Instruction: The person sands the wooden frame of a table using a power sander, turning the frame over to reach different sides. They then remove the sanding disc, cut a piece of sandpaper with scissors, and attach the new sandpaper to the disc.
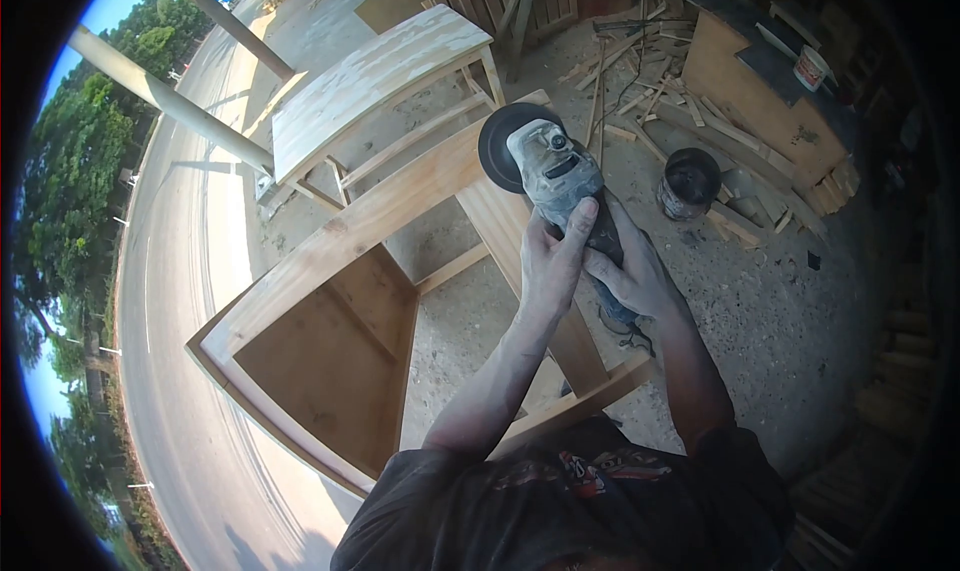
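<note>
Both my hands are wrapped round a dusty angle grinder [563,176] with a dark round disc [497,149] at its head. My left hand [556,261] grips the body near the head, its thumb lying along the top. Further back, my right hand [630,271] holds the rear of the body, and a cord trails below it. The disc overlaps the far right corner of a wooden cabinet frame [345,229] in this view. This frame has brown inner panels [325,351] on the left and a wide plank [497,233] across it.
Behind the frame stands a wooden table [375,81] with a patchy pale top. A dark bucket [690,184] sits on the floor at right, near scattered wood offcuts [650,91]. A white tub [810,69] rests on a bench at far right. A road [185,301] runs along the left.
</note>
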The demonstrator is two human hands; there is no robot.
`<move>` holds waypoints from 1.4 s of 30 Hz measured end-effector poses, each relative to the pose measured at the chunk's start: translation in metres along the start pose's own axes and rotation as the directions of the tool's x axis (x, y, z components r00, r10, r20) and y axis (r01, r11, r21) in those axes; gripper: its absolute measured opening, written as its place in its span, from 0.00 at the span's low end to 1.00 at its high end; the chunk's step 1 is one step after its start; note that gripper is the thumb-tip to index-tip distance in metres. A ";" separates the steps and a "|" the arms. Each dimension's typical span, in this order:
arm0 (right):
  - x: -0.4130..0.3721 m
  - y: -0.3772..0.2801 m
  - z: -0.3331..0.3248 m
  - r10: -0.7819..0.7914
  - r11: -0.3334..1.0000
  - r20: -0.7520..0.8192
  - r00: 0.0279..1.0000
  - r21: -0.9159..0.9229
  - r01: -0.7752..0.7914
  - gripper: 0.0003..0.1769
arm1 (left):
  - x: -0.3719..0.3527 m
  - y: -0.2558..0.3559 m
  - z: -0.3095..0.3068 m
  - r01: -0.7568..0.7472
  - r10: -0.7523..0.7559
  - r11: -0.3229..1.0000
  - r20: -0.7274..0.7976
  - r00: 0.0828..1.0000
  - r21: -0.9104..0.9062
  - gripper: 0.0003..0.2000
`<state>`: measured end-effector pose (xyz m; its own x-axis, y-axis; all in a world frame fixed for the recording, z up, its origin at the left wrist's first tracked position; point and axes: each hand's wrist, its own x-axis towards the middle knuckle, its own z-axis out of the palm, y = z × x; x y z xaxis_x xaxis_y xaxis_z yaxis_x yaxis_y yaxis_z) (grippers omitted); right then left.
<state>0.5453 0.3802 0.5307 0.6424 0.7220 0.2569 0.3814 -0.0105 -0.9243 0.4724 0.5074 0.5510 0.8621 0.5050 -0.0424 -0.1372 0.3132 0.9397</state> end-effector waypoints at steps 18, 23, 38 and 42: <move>-0.015 -0.014 -0.026 0.131 0.989 0.039 0.991 -0.076 -0.128 0.46 | -0.010 -0.014 0.019 0.007 -0.007 1.000 0.004 1.000 -0.009 0.28; -0.010 -0.007 -0.027 0.131 0.991 -0.011 0.991 0.006 -0.131 0.47 | 0.003 -0.013 0.023 0.052 -0.056 0.996 0.058 0.997 0.066 0.31; 0.019 -0.045 -0.002 0.124 0.991 0.226 0.966 -0.068 -0.112 0.48 | -0.024 0.001 -0.021 -0.053 0.044 0.996 -0.123 0.991 -0.066 0.29; 0.008 -0.023 -0.015 0.098 0.989 0.105 0.990 -0.124 -0.085 0.46 | -0.012 0.000 0.002 0.026 -0.028 0.999 -0.043 0.999 -0.041 0.28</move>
<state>0.5516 0.3756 0.5583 0.6038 0.7858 0.1339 0.4048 -0.1576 -0.9007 0.4631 0.4997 0.5521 0.8438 0.5301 -0.0832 -0.1345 0.3590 0.9236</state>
